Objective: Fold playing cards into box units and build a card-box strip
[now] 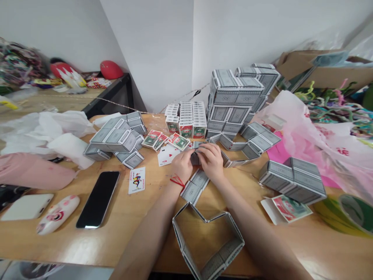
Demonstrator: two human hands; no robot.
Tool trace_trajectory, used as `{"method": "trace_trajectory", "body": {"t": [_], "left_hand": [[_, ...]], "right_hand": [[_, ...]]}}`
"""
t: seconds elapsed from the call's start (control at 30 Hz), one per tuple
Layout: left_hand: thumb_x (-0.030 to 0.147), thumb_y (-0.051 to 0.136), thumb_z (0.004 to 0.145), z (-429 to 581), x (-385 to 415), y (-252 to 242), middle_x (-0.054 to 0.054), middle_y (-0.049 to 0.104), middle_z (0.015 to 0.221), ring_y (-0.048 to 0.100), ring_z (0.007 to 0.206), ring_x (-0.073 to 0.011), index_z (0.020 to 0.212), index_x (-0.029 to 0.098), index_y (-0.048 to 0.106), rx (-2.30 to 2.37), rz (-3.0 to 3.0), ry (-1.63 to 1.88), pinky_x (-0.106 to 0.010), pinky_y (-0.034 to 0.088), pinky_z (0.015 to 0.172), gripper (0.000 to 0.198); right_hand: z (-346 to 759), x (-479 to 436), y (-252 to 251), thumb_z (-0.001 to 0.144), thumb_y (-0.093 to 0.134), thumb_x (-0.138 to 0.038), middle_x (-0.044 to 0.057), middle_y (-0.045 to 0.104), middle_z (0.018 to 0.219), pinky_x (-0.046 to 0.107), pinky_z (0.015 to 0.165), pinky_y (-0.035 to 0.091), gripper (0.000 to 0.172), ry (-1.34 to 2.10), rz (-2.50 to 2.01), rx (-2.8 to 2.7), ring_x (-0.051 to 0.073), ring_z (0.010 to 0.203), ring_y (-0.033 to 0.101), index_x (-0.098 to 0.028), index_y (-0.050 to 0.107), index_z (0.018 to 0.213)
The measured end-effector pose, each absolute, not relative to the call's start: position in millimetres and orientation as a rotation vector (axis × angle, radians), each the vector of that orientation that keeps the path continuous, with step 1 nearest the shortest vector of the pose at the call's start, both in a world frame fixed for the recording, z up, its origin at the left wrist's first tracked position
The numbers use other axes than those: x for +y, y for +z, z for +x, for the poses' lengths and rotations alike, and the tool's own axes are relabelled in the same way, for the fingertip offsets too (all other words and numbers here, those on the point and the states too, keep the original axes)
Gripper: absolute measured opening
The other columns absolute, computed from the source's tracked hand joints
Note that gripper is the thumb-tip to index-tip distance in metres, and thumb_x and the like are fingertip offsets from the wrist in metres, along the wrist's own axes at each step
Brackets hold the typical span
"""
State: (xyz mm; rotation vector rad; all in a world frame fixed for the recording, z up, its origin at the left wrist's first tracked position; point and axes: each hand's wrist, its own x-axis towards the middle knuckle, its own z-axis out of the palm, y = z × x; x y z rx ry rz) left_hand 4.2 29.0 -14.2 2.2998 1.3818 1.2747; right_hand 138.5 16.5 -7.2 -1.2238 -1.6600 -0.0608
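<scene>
My left hand [183,167] and my right hand [212,160] meet at the middle of the table. Between their closed fingers is a grey-backed playing card piece [195,158], mostly hidden by the fingers. Below the hands lies a flat strip of grey-backed playing cards [196,186]. Nearer to me, between my forearms, stands a heart-shaped ring of joined cards [223,254]. Loose face-up playing cards [166,155] lie just left of my left hand, with card boxes [179,141] behind them. Another ring of joined cards [252,155] stands beyond my right hand.
A tall stack of card blocks [229,103] stands at the back, beside rows of card boxes [186,120]. More card blocks sit left [112,136] and right [294,179]. A phone [98,199], computer mouse [58,214], joker card [136,181] and tape roll [346,214] lie around.
</scene>
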Motion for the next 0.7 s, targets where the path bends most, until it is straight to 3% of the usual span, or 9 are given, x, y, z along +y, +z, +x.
{"method": "trace_trajectory", "body": {"t": [0.17, 0.47, 0.7], "left_hand": [[0.016, 0.036, 0.085, 6.1, 27.5, -12.4, -0.006, 0.066, 0.095, 0.061, 0.087, -0.0159, 0.103, 0.019, 0.059, 1.348, 2.282, 1.284, -0.027, 0.046, 0.078, 0.030], [0.017, 0.036, 0.086, 6.3, 30.6, -13.3, -0.006, 0.067, 0.089, 0.061, 0.083, -0.0159, 0.098, 0.019, 0.061, 1.418, 2.242, 1.359, -0.026, 0.045, 0.075, 0.027], [0.016, 0.036, 0.086, 7.7, 31.7, -12.7, -0.006, 0.067, 0.088, 0.061, 0.082, -0.0162, 0.097, 0.018, 0.061, 1.466, 2.258, 1.377, -0.026, 0.045, 0.074, 0.027]], "right_hand": [[140.2, 15.4, -7.4, 0.084, 0.049, -0.025, 0.003, 0.068, 0.078, 0.037, 0.088, 0.041, 0.014, -0.071, -1.286, -1.720, 0.016, 0.076, 0.060, -0.022, 0.063, 0.082], [134.6, 12.5, -13.3, 0.085, 0.045, -0.023, 0.007, 0.069, 0.085, 0.029, 0.072, 0.047, 0.021, -0.037, -1.318, -1.713, 0.016, 0.076, 0.062, -0.020, 0.064, 0.091], [132.5, 11.8, -15.0, 0.084, 0.043, -0.023, 0.007, 0.068, 0.078, 0.026, 0.065, 0.047, 0.025, -0.001, -1.357, -1.717, 0.015, 0.067, 0.062, -0.018, 0.064, 0.096]]}}
